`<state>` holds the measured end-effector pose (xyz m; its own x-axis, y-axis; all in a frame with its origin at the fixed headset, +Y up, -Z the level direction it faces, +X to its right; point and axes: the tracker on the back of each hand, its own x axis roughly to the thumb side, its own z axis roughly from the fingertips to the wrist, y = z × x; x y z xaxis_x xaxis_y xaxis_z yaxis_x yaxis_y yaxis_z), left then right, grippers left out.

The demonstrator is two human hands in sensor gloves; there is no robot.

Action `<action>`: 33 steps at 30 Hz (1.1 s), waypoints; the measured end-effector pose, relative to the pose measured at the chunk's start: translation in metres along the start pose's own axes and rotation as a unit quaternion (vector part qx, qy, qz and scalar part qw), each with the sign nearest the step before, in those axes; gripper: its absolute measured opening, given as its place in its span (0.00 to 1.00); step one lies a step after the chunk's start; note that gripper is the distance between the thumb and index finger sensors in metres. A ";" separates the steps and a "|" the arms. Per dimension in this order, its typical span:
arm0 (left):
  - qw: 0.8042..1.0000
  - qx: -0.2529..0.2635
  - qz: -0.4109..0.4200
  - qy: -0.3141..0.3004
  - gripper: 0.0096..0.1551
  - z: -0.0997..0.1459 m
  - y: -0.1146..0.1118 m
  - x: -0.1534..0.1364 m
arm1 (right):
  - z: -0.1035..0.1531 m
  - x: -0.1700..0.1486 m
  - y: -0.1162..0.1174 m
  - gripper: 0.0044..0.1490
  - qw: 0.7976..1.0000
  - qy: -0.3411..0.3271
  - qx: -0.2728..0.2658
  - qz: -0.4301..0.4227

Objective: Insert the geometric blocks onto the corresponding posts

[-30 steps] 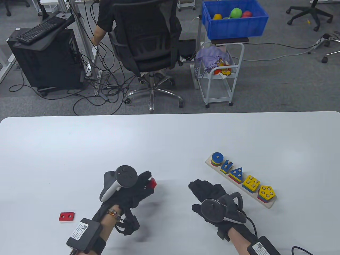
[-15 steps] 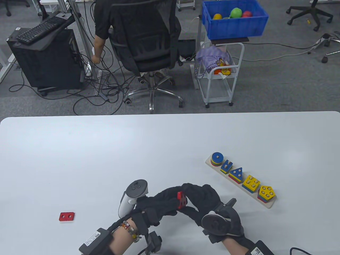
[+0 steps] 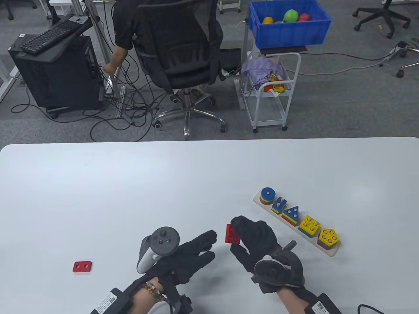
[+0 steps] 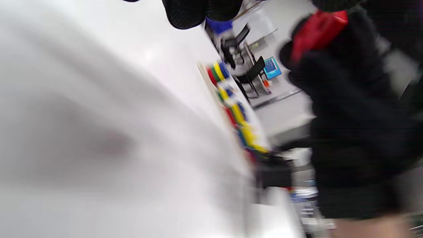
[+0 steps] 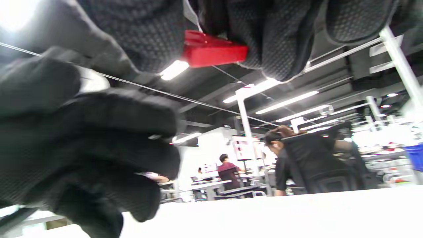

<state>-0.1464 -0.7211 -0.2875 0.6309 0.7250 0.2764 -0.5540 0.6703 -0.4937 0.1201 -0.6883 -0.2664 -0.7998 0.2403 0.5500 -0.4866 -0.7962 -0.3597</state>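
My right hand [image 3: 250, 234] pinches a red block [image 3: 231, 234] with holes above the table; it shows red between the gloved fingers in the right wrist view [image 5: 213, 52] and in the blurred left wrist view [image 4: 315, 33]. My left hand [image 3: 193, 250] lies flat and empty just left of it, fingers stretched toward the block without touching. The wooden post board [image 3: 262, 203] sits at the right with stacked blocks: a blue ring [image 3: 267, 193], a blue two-hole block [image 3: 279, 204], a blue triangle [image 3: 292, 212], a yellow square [image 3: 309, 224] and a yellow pentagon [image 3: 328, 236]. A red two-hole block [image 3: 82, 266] lies at the far left.
The white table [image 3: 163, 183] spans the view. Beyond its far edge stand an office chair [image 3: 183, 59] with a seated person, a white cart [image 3: 271, 88] and a blue bin [image 3: 288, 23] of toy fruit.
The red block passed from my left hand to my right hand. The hands met near the table's front, then parted; my left hand now lies spread and empty.
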 end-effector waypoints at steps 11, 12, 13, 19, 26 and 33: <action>0.885 0.128 -0.418 0.162 0.43 0.062 0.057 -0.065 | 0.009 -0.102 -0.023 0.40 0.965 0.230 0.059 0.108; 0.882 0.128 -0.418 0.176 0.43 0.065 0.062 -0.070 | 0.012 -0.109 -0.022 0.39 0.956 0.252 0.076 0.131; 0.876 0.131 -0.420 0.198 0.43 0.070 0.070 -0.077 | 0.014 -0.115 -0.021 0.39 0.946 0.272 0.091 0.153; 0.878 0.164 -0.374 0.249 0.42 0.087 0.095 -0.095 | 0.029 -0.143 -0.018 0.38 0.904 0.347 0.134 0.211; 0.879 0.156 -0.359 0.273 0.42 0.090 0.099 -0.107 | 0.038 -0.155 -0.014 0.39 0.892 0.372 0.158 0.202; 0.881 0.146 -0.354 0.277 0.42 0.088 0.098 -0.110 | 0.041 -0.158 -0.007 0.41 0.882 0.376 0.186 0.214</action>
<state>-0.3178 -0.7211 -0.2934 0.9982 -0.0254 -0.0550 0.0195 0.9944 -0.1041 0.2644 -0.7434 -0.3201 -0.9577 0.0624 -0.2810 -0.0463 -0.9969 -0.0637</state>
